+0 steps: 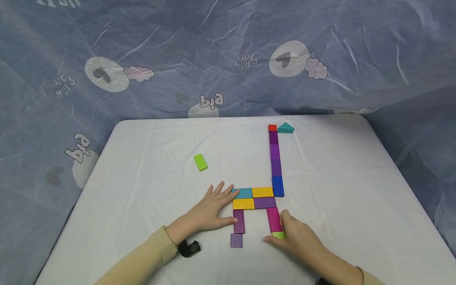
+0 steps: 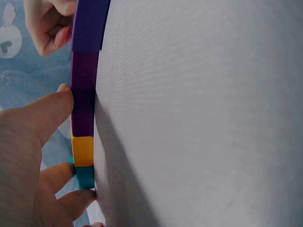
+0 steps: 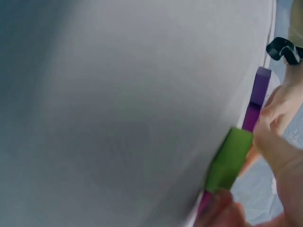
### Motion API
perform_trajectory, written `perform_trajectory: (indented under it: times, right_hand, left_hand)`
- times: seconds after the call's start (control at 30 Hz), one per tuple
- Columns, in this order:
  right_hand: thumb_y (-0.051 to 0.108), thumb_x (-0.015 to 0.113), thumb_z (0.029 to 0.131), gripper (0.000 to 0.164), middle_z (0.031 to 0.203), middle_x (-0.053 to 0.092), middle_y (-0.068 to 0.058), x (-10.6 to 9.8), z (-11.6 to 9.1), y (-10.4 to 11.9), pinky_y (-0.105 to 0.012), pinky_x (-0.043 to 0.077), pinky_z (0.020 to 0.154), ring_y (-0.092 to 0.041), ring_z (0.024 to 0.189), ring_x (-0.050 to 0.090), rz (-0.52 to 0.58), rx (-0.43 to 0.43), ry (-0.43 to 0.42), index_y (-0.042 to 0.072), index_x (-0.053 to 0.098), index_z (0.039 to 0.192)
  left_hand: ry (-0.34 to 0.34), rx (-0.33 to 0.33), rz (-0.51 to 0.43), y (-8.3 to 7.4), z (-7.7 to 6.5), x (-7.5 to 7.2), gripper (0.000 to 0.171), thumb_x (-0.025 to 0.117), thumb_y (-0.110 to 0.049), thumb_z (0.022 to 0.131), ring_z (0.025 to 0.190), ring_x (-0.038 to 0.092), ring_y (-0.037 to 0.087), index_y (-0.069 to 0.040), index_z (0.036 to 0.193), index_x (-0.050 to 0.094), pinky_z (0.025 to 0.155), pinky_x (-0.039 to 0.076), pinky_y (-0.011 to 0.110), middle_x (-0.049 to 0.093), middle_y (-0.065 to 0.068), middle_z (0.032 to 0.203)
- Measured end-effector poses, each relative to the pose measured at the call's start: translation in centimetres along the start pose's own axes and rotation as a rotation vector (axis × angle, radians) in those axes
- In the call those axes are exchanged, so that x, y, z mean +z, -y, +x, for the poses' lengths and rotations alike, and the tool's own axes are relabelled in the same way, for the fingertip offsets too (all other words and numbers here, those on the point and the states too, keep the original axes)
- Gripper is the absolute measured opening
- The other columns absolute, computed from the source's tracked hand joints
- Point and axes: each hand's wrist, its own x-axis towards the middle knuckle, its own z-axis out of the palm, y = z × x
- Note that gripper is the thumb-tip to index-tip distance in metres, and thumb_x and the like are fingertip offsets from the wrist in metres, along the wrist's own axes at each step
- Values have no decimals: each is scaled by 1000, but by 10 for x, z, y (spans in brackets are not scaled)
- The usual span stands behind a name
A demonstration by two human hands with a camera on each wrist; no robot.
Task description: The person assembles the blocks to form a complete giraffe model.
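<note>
Flat coloured blocks lie joined on the white table. My left hand (image 1: 210, 209) has spread fingers; its fingertips touch the teal block (image 1: 244, 193), and the thumb rests on the purple block (image 1: 239, 222) below the yellow block (image 1: 244, 204). My right hand (image 1: 303, 239) has its thumb and curled fingers about the light green block (image 1: 278, 235), at the lower end of the pink block (image 1: 273, 220). In the right wrist view the green block (image 3: 231, 158) sits between thumb and fingers, slightly blurred. A small purple block (image 1: 236, 240) ends the left column.
A column of purple blocks (image 1: 274, 152) runs up from the blue block (image 1: 278, 186) to a red block (image 1: 272, 128). Beside the red one lies a teal triangle (image 1: 286, 128). A loose lime block (image 1: 201, 162) lies at the upper left.
</note>
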Motion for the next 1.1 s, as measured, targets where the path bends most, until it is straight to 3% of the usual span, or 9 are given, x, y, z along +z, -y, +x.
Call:
perform_trajectory:
  times: [0.3,0.57,1.1]
  right_hand:
    - [43,95,53,71,65,39,4,-2,-4,-3,-18,32,50,-7,56,38,55,17,95,10,46,92]
    - [42,93,58,66,62,38,7,-1,-6,-5,-16,33,49,-1,52,35,85,-76,60,10,44,89]
    - [38,93,58,64,63,40,6,-3,-3,-7,-17,32,48,-2,52,35,110,-53,109,11,44,88]
  left_hand:
    - [6,-5,-3,1,1,0,83,59,-59,90,154,7,31,-26,158,24,123,4,59,22,4,164]
    - [1,-1,0,1,1,1,83,59,-59,90,154,8,32,-25,157,25,123,5,59,23,4,164]
    - [-4,7,8,2,0,2,83,59,-60,90,154,8,32,-25,157,26,122,5,59,24,4,164]
